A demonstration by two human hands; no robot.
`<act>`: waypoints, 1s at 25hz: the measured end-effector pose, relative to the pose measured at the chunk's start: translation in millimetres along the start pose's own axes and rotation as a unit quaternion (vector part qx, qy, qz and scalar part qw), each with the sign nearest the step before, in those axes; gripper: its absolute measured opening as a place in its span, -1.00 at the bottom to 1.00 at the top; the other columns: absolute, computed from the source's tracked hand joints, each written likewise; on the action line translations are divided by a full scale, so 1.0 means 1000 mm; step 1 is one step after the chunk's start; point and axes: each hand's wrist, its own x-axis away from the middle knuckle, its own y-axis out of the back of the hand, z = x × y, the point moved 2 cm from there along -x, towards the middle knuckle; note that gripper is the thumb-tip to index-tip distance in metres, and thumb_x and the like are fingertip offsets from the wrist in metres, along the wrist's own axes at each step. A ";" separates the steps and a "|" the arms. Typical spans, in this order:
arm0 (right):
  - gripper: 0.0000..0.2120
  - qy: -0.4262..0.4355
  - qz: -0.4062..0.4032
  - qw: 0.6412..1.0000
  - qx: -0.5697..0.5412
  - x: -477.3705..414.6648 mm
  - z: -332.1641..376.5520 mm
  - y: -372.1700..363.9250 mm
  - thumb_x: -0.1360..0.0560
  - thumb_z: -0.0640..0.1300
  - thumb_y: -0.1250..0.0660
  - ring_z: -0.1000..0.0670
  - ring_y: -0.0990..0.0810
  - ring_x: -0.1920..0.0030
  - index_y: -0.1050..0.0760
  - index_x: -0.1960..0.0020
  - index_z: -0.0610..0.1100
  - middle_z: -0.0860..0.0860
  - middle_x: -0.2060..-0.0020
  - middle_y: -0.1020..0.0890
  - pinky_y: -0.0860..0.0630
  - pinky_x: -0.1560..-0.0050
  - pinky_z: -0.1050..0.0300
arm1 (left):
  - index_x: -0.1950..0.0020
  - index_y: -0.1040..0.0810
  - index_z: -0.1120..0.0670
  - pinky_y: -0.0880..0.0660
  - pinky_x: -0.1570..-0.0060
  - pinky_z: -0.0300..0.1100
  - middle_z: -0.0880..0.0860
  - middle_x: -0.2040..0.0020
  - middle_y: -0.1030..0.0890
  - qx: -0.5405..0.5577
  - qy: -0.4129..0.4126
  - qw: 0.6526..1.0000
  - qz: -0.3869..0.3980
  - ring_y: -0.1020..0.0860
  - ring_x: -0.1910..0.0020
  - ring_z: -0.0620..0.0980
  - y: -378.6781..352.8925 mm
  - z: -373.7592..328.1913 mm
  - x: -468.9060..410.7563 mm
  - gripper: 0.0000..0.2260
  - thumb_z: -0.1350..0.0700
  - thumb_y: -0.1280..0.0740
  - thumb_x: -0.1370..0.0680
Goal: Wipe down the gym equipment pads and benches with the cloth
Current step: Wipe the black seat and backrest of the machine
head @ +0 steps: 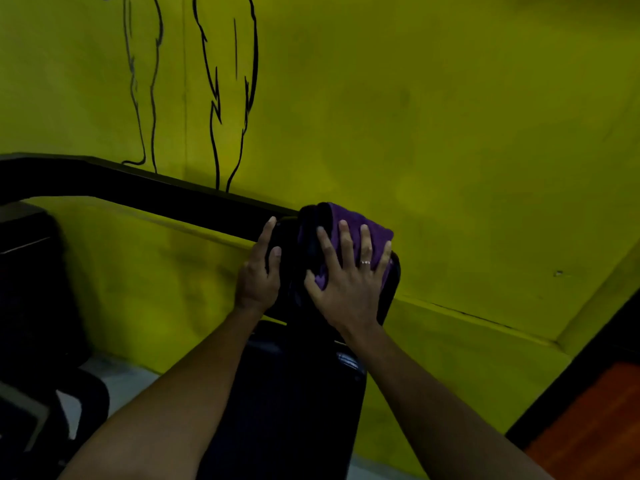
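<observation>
Above the near seat (294, 393), the left hand (258, 275) steadies the black pad (294, 271) at its edge, fingers straight; the right hand (346, 282), fingers spread, presses the purple cloth (349, 223) on top. Even pressure and overlapping strokes toward the yellow wall (450, 133) would serve best

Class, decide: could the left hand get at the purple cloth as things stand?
Probably yes: the left hand rests on the black cushioned pad beside the purple cloth, with nothing between; the right hand, fingers spread, covers much of it.
</observation>
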 end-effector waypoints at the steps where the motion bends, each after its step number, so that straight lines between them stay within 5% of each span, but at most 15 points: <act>1: -0.31 0.009 -0.005 1.000 -0.002 0.016 -0.008 0.000 -0.52 0.25 -0.27 -0.24 -0.11 -0.62 -0.28 -0.60 0.07 -0.07 -0.62 -0.22 -0.02 -0.51 -0.48 | -0.62 -0.22 0.07 -0.26 -0.17 -0.62 -0.11 -0.54 -0.28 0.001 -0.001 1.000 -0.001 -0.23 -0.43 -0.48 0.001 -0.001 0.000 -0.52 -0.03 -0.07 -0.70; 4: -0.33 -0.026 -0.042 0.998 -0.033 0.064 -0.033 0.002 -0.46 0.16 -0.41 -0.30 -0.12 -0.61 -0.44 -0.51 -0.03 -0.16 -0.59 -0.25 -0.20 -0.48 -0.42 | -0.62 -0.22 0.07 -0.28 -0.14 -0.61 -0.16 -0.55 -0.27 0.022 0.000 1.000 0.008 -0.34 -0.43 -0.20 0.000 -0.001 0.001 -0.54 0.03 -0.09 -0.71; 7: -0.31 -0.167 -0.068 0.976 -0.126 0.041 -0.043 0.001 -0.40 0.14 -0.42 -0.32 -0.26 -0.54 -0.45 -0.48 -0.06 -0.21 -0.54 -0.31 -0.35 -0.45 -0.28 | -0.62 -0.22 0.08 -0.31 -0.23 -0.54 -0.14 -0.57 -0.27 0.036 -0.010 0.999 0.009 -0.34 -0.49 -0.06 -0.002 0.002 0.001 -0.54 0.03 -0.08 -0.71; 9: -0.30 -0.299 -0.063 0.934 -0.187 0.011 -0.041 0.008 -0.39 0.22 -0.35 -0.25 -0.45 -0.38 -0.41 -0.49 0.04 -0.11 -0.46 -0.40 -0.50 -0.29 -0.19 | -0.62 -0.21 0.07 -0.34 -0.28 -0.44 -0.12 -0.57 -0.27 0.043 -0.014 0.999 0.014 -0.32 -0.52 -0.06 -0.003 0.005 0.000 -0.53 0.01 -0.08 -0.72; 11: -0.32 -0.334 -0.083 0.913 -0.221 0.009 -0.037 0.008 -0.41 0.23 -0.31 -0.20 -0.49 -0.31 -0.37 -0.50 0.11 -0.04 -0.42 -0.42 -0.53 -0.18 -0.12 | -0.62 -0.20 0.04 -0.38 -0.32 -0.33 -0.16 -0.57 -0.26 0.046 -0.018 0.999 0.012 -0.31 -0.53 -0.10 -0.003 0.006 0.000 -0.54 0.00 -0.08 -0.72; 14: -0.25 -0.374 -0.081 0.878 -0.287 0.067 -0.026 -0.009 -0.44 0.21 -0.29 -0.21 -0.38 -0.45 -0.16 -0.58 0.14 -0.10 -0.51 -0.30 -0.53 -0.24 -0.19 | -0.63 -0.19 -0.01 -0.47 -0.15 -0.29 -0.20 -0.56 -0.26 0.040 -0.009 0.999 0.011 -0.37 -0.44 -0.23 0.000 0.004 0.001 -0.53 -0.05 -0.07 -0.71; 17: -0.24 -0.416 0.007 0.857 -0.304 0.124 -0.002 -0.024 -0.46 0.25 -0.21 -0.28 -0.26 -0.51 -0.07 -0.58 0.06 -0.22 -0.57 -0.18 -0.48 -0.26 -0.35 | -0.63 -0.20 0.00 -0.48 0.04 -0.23 -0.17 -0.56 -0.28 0.034 0.003 0.999 0.020 -0.42 -0.31 -0.29 0.000 0.002 0.000 -0.53 -0.04 -0.07 -0.71; 19: -0.23 -0.393 0.018 0.877 -0.274 0.116 -0.004 -0.024 -0.47 0.23 -0.21 -0.33 -0.20 -0.54 -0.14 -0.58 -0.05 -0.29 -0.58 -0.13 -0.42 -0.34 -0.36 | -0.62 -0.21 0.03 -0.47 -0.01 -0.24 -0.13 -0.56 -0.29 0.032 0.008 0.999 0.019 -0.34 -0.33 -0.38 0.000 0.002 0.000 -0.54 0.02 -0.09 -0.71; 22: -0.27 -0.316 -0.038 0.939 -0.133 0.066 -0.011 -0.011 -0.45 0.13 -0.29 -0.33 -0.14 -0.58 -0.22 -0.58 0.04 -0.27 -0.59 -0.12 -0.29 -0.48 -0.33 | -0.62 -0.21 0.04 -0.40 -0.05 -0.37 -0.11 -0.56 -0.29 0.026 0.013 0.999 0.021 -0.30 -0.34 -0.40 0.000 0.003 -0.001 -0.55 0.04 -0.10 -0.71; 25: -0.24 -0.266 -0.040 0.963 -0.025 0.026 0.006 -0.004 -0.40 0.10 -0.26 -0.38 -0.06 -0.60 -0.27 -0.60 0.11 -0.20 -0.62 -0.17 -0.04 -0.54 -0.42 | -0.63 -0.20 0.03 -0.31 -0.20 -0.54 -0.10 -0.58 -0.27 0.032 -0.003 0.999 0.020 -0.26 -0.48 -0.31 -0.001 0.007 0.000 -0.54 -0.01 -0.06 -0.72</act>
